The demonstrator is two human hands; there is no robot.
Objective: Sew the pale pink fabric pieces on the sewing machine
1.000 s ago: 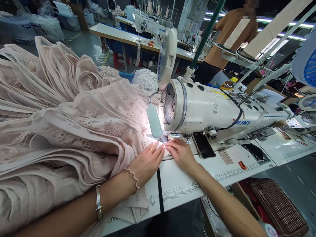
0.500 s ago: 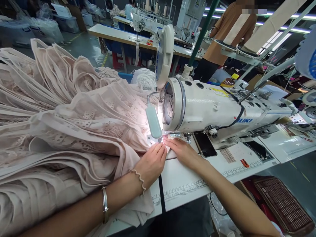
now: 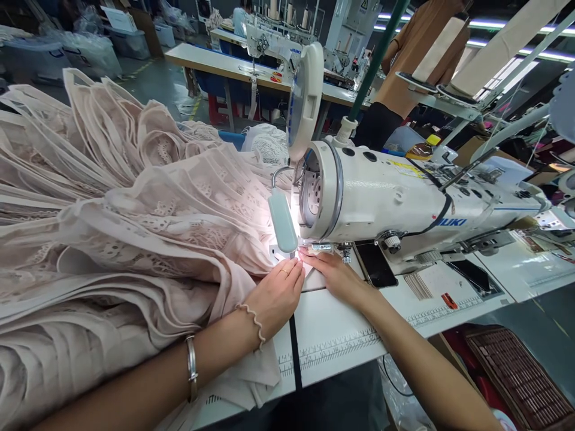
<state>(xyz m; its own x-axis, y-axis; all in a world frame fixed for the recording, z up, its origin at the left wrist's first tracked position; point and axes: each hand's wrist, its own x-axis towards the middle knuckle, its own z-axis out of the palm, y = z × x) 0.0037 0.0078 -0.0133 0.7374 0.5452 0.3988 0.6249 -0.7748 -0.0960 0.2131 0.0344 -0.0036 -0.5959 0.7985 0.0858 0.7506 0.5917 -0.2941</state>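
Under the head of a white sewing machine (image 3: 372,191) my two hands meet at the lit needle area. My left hand (image 3: 279,291) is closed, its fingers pressed together on the edge of pale pink fabric (image 3: 245,254). From the other side, my right hand (image 3: 336,273) bears on the same edge with fingers held together, the tips close to the presser foot. Both thumbs are mostly hidden. A pale green lamp (image 3: 283,221) hangs just above the fingertips and covers part of the needle. Lace-trimmed fabric (image 3: 166,209) lies heaped along my left arm.
A dark phone (image 3: 376,263) lies beside the machine bed, with an orange-red thread snipper (image 3: 449,300) farther right. A ruler strip (image 3: 336,348) runs along the table's front edge. Behind are another sewing table (image 3: 211,63), thread cones (image 3: 440,48) and a standing person (image 3: 404,78).
The whole view has shifted slightly, so the machine appears a little farther right. Both hands keep almost the same place on the fabric.
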